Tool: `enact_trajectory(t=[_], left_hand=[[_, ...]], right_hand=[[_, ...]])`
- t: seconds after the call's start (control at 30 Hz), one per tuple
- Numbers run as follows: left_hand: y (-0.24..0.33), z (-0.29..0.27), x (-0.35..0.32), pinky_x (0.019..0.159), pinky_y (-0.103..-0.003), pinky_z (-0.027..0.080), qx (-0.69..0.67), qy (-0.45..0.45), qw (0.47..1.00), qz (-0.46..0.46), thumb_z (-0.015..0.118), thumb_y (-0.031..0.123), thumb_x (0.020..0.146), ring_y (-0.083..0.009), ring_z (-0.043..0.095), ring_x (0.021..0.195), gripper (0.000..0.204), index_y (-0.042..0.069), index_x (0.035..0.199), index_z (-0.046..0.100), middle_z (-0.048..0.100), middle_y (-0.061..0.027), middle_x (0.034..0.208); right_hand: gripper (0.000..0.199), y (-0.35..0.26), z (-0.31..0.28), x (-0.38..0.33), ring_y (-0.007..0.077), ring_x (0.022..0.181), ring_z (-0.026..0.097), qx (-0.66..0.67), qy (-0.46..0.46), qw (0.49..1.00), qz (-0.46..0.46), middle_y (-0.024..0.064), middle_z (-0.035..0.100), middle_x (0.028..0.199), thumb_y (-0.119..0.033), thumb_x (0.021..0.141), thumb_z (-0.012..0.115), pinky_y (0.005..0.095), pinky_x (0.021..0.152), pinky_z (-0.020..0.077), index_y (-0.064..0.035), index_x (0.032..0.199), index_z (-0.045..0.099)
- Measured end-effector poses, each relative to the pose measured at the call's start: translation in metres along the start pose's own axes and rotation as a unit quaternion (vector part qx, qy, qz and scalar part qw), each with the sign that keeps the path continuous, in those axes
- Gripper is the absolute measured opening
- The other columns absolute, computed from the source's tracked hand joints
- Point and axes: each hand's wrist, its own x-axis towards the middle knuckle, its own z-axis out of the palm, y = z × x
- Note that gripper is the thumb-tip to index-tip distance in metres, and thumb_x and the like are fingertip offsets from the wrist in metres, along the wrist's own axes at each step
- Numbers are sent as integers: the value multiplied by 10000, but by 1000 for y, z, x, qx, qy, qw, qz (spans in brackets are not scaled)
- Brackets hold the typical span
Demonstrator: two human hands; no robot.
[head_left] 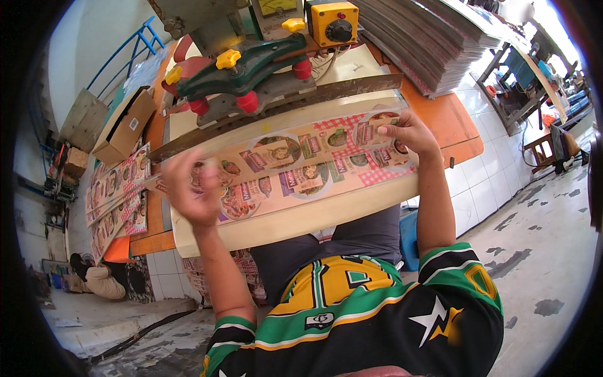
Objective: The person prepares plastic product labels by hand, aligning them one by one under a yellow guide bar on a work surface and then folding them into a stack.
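My right hand (411,133) pinches the right end of a long printed plastic-looking strip (267,156), its thumb lying on top. The strip shows bowls of food and red checks. My left hand (193,188) is at the strip's left end, smeared by motion, so its grip cannot be made out. Under the strip lies a similar printed sheet (342,182) on a cream padded board (295,229) across the table's front. Just beyond runs the long metal bar (361,87) of a bench machine, with a dark green cast arm (264,66) above it.
Yellow knobs (228,59) and a yellow control box (333,24) sit on the machine. More printed strips (119,182) lie at the table's left beside an open cardboard box (125,122). A tall stack of sheets (421,44) stands at the back right. The orange table (461,129) ends on the right.
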Motion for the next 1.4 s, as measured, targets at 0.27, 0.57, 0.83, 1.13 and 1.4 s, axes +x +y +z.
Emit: enact_trajectory(t=[0.27, 0.57, 0.83, 1.13, 1.4], left_hand=[[87, 95, 47, 876, -432, 489, -54, -299, 952, 35, 739, 322, 909, -316, 670, 982, 300, 76, 1080, 730, 718, -117, 1012], [144, 170, 85, 756, -436, 535, -101, -400, 910, 34, 712, 275, 909, -326, 691, 841, 196, 82, 916, 741, 698, -117, 891], [164, 205, 71, 811, -430, 494, -144, -272, 948, 81, 686, 217, 890, -279, 662, 888, 139, 101, 886, 763, 655, -72, 839], [173, 201, 65, 817, -418, 480, -159, -233, 957, 66, 699, 173, 868, -263, 654, 892, 99, 94, 869, 759, 664, -64, 845], [174, 204, 60, 796, -387, 462, -173, -166, 968, 74, 726, 122, 753, -231, 639, 865, 43, 91, 781, 738, 637, -49, 810]], right_hand=[[359, 5, 2, 1, 99, 1018, 650, 16, -19, 1000, -14, 30, 740, 1118, -162, 910, 787, 288, 938, 500, -1, 1223, 712], [236, 28, -8, 6, -20, 584, 485, -6, -2, 1000, -22, -79, 639, 753, -226, 901, 820, 194, 455, 328, -91, 1079, 741], [75, 33, -9, 7, -21, 591, 487, -17, 25, 998, -47, -80, 631, 752, -96, 878, 769, 185, 450, 345, -95, 932, 717], [69, 33, -10, 5, 11, 735, 562, -29, 45, 998, -30, -70, 670, 842, -9, 846, 729, 210, 617, 457, -50, 901, 716], [155, 15, -3, 0, 64, 928, 604, -19, 41, 999, -19, -18, 693, 955, 10, 835, 739, 272, 836, 506, -13, 985, 712]])
